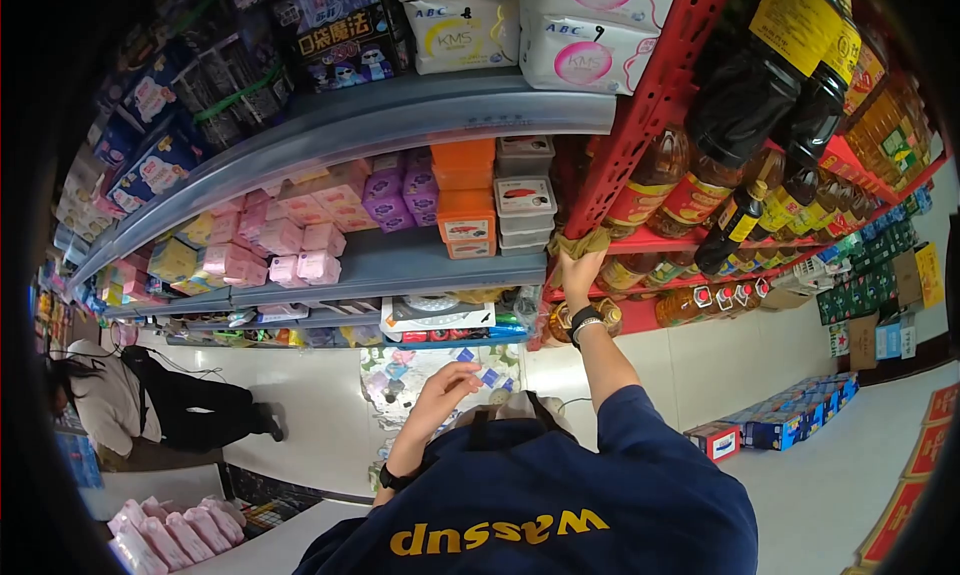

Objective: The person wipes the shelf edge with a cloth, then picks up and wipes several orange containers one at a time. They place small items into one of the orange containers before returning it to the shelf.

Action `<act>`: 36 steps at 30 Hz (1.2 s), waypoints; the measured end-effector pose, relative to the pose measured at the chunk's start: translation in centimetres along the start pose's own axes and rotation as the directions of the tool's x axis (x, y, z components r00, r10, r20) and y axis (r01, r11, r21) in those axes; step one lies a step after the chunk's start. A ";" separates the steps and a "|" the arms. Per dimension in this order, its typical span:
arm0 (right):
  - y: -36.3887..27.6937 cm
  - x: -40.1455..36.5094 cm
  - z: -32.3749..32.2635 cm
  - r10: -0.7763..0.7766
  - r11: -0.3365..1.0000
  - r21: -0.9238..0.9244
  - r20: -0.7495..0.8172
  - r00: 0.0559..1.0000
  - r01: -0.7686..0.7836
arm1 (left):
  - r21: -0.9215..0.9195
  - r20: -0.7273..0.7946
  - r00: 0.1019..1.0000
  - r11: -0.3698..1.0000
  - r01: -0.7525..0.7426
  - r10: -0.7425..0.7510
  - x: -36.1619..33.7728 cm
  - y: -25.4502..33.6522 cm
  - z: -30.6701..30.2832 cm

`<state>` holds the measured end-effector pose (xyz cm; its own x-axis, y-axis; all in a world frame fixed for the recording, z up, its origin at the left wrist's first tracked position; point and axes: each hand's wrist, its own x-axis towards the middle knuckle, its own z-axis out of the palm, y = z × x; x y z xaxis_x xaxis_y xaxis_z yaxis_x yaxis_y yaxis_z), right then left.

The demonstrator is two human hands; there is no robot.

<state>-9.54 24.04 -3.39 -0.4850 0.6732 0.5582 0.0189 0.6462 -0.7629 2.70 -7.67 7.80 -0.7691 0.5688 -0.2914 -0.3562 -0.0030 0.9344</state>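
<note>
My right hand [582, 273] is closed on an olive-brown cloth [583, 243], which touches the red perforated shelf upright [648, 105] at the end of the grey shelf. White-lidded containers [525, 200] stand just left of the cloth, and large oil bottles [640, 183] stand to its right. My left hand [446, 387] is raised in front of my chest, below the lower shelves, with its fingers apart and nothing in it.
Grey shelves [380, 265] hold pink and purple packs. Red shelves [745, 237] carry bottles. Another person [190, 403] bends at the left. Blue boxes [790, 415] lie at the lower right, and pink packs [180, 535] at the lower left.
</note>
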 end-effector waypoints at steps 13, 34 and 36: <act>-9.4 9.6 -4.4 -0.263 0.949 0.117 -0.213 0.941 0.292 | 0.026 0.051 0.998 0.999 0.047 -0.048 0.5 0.1 0.2; -2.4 3.3 0.3 -0.135 0.991 -0.008 -0.076 0.988 0.135 | -0.015 -0.081 0.997 1.000 -0.020 0.019 -1.8 -1.2 -1.5; -0.4 0.6 0.5 -0.087 0.990 -0.110 -0.028 0.996 0.083 | 0.003 -0.088 0.996 0.999 -0.036 0.036 -1.8 -1.5 -1.6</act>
<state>-10.25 23.99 -2.90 -0.4604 0.6243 0.6311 0.0747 0.7356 -0.6732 3.80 -10.03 6.60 -0.8249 0.4941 -0.2745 -0.3269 -0.0209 0.9448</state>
